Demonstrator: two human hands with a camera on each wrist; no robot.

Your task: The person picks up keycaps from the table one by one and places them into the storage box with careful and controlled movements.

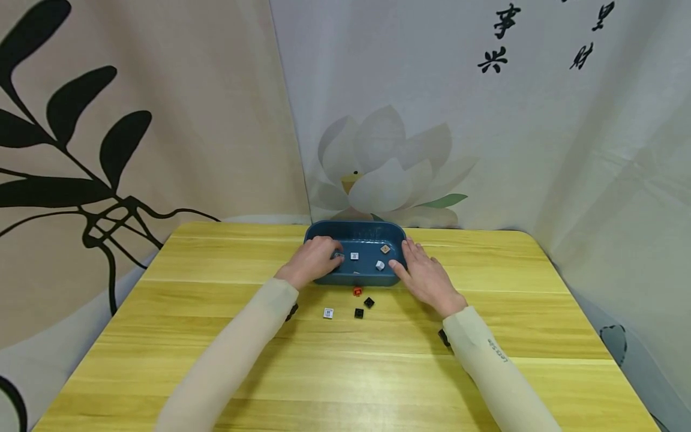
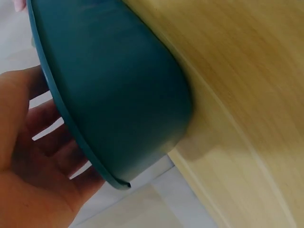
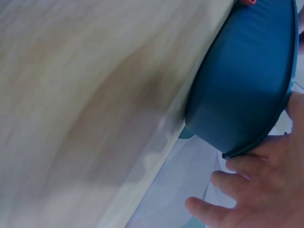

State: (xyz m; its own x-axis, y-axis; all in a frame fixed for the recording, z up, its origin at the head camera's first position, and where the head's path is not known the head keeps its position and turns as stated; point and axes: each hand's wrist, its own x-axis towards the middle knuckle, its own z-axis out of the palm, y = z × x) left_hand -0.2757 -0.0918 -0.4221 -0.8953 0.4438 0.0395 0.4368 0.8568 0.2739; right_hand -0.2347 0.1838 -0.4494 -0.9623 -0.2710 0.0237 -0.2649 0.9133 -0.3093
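Note:
A dark blue tray with rounded corners stands near the table's far edge. My left hand reaches over its left side; thumb and index finger pinch a small pale block, partly hidden by the fingers. To its right inside the tray lie a white block, a wood-coloured block and another white block. My right hand rests against the tray's right side, fingers straight along the outside, thumb over the rim. In the right wrist view its fingers lie spread by the rim.
On the table in front of the tray lie a red block, a black block, a second black block and a white block with a dark mark. A printed curtain hangs behind the wooden table.

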